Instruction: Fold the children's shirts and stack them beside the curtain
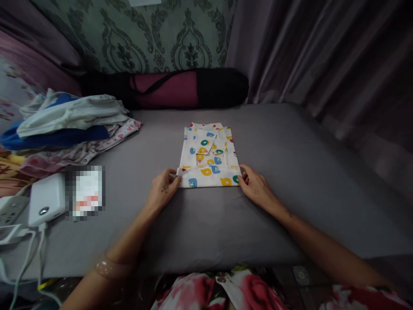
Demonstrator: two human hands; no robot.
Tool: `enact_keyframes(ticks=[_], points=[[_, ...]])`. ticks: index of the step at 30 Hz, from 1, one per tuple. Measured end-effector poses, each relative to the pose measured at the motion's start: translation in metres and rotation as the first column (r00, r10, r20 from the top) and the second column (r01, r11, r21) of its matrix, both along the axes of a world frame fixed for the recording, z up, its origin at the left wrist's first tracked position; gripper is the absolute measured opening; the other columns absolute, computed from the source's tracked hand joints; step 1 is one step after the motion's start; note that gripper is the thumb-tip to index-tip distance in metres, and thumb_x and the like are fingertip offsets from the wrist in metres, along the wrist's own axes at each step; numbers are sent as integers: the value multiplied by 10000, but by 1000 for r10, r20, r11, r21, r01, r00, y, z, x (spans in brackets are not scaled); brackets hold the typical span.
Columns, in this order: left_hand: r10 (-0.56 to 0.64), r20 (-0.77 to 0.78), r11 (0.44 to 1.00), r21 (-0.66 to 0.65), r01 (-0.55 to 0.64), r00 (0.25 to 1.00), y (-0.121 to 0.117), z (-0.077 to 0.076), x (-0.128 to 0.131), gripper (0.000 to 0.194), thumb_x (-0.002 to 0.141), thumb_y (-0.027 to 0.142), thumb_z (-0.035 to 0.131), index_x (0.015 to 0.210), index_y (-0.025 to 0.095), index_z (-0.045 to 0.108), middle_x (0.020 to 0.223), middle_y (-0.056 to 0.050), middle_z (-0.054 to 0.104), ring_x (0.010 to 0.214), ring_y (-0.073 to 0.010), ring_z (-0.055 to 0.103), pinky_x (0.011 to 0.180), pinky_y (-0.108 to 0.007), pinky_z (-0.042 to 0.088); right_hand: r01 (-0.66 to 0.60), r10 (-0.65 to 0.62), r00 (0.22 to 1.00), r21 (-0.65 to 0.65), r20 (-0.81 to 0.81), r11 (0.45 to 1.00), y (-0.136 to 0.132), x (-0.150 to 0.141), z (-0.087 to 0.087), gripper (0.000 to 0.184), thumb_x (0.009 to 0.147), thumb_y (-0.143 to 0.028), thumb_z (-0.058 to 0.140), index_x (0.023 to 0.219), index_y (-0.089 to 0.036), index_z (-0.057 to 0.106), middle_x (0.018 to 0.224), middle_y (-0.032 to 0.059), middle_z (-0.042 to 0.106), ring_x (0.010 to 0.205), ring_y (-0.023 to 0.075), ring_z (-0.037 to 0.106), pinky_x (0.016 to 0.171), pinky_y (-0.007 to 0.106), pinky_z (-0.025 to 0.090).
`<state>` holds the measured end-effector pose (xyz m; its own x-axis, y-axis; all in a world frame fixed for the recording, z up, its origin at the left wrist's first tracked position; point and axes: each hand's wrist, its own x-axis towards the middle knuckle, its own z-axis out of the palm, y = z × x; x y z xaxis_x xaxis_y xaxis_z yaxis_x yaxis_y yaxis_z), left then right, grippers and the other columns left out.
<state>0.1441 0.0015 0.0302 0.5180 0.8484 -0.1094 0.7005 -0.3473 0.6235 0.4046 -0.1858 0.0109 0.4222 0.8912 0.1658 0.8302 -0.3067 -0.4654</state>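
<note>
White printed garment (pixel 209 158) lies folded on the grey sheet (pixel 206 232); left hand (pixel 164 186) and right hand (pixel 255 185) pinch its near corners, seemingly to keep that folded edge straight.

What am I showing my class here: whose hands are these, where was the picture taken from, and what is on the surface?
There is no machine here, just one person's bare hands. The camera is worn on the head, looking forward and down, so both forearms reach in from the near edge. The left hand and right hand each grip a near corner of a folded white garment with colourful prints. It lies on a grey surface. To the left are a clothes pile and a white device with a cable; a long bag lies at the back.
</note>
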Motion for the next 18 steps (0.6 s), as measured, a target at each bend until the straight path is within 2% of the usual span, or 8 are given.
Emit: enact_keyframes(ticks=[3, 4, 6, 9, 11, 13, 15, 18], points=[[-8, 40, 984, 177, 1, 999, -1, -4, -3, 344, 861, 392, 512, 1131, 183, 548, 844, -47, 688, 769, -194, 623, 732, -332, 490, -34, 35, 994, -14, 106, 999, -1, -2, 10, 439, 953, -297, 394, 1374, -196, 461, 1091, 126, 665, 957, 268, 647, 798, 404, 530], [-19, 54, 962, 273, 3, 998, -4, -4, -4, 337, 872, 384, 509, 1141, 185, 543, 892, -61, 681, 809, -200, 614, 777, -354, 490, -80, 82, 984, -15, 157, 997, 0, -3, 15, 439, 965, -291, 372, 1384, -192, 458, 1174, 142, 640, 1047, 283, 622, 869, 435, 510], [-74, 69, 905, 423, 38, 995, -10, -2, -2, 290, 906, 367, 479, 1119, 186, 558, 951, -84, 661, 878, -216, 594, 842, -390, 483, -266, 268, 934, -40, 235, 963, 5, -7, 24, 450, 981, -274, 348, 1416, -203, 438, 1353, 137, 551, 1260, 291, 498, 1036, 490, 407], [-260, 60, 870, 447, 207, 964, -23, 0, 8, 264, 957, 321, 393, 1093, 192, 578, 1008, -97, 657, 963, -226, 594, 891, -410, 489, -559, 575, 785, -135, 232, 818, 18, -11, 32, 496, 995, -283, 337, 1488, -227, 339, 1530, 75, 368, 1439, 242, 251, 1172, 497, 218], [-402, 57, 839, 422, 343, 914, -31, 0, 18, 314, 976, 285, 334, 1177, 190, 556, 1156, -117, 638, 1101, -228, 577, 968, -424, 472, -637, 665, 717, -190, 211, 747, 28, -11, 34, 518, 1005, -306, 308, 1515, -217, 281, 1571, 60, 283, 1465, 220, 165, 1194, 486, 150], [-481, 23, 799, 422, 427, 877, -35, -3, 29, 389, 983, 264, 286, 1299, 170, 491, 1336, -139, 558, 1282, -233, 483, 1067, -444, 412, -660, 694, 690, -215, 205, 719, 39, -9, 33, 529, 1011, -321, 278, 1527, -212, 245, 1585, 50, 243, 1472, 205, 125, 1202, 473, 109], [-479, -63, 778, 432, 457, 875, -35, -5, 41, 451, 989, 278, 262, 1387, 135, 421, 1458, -154, 453, 1404, -250, 343, 1129, -467, 339, -643, 676, 706, -208, 210, 737, 51, -6, 30, 540, 1014, -341, 251, 1537, -211, 214, 1592, 46, 217, 1475, 197, 104, 1205, 463, 84], [-394, -214, 767, 459, 449, 894, -29, -6, 60, 535, 997, 360, 265, 1441, 80, 367, 1539, -170, 330, 1463, -294, 193, 1174, -491, 234, -497, 523, 819, -167, 234, 852, 65, -6, 20, 579, 1015, -397, 202, 1545, -167, 174, 1598, 74, 176, 1478, 212, 78, 1201, 478, 68]])
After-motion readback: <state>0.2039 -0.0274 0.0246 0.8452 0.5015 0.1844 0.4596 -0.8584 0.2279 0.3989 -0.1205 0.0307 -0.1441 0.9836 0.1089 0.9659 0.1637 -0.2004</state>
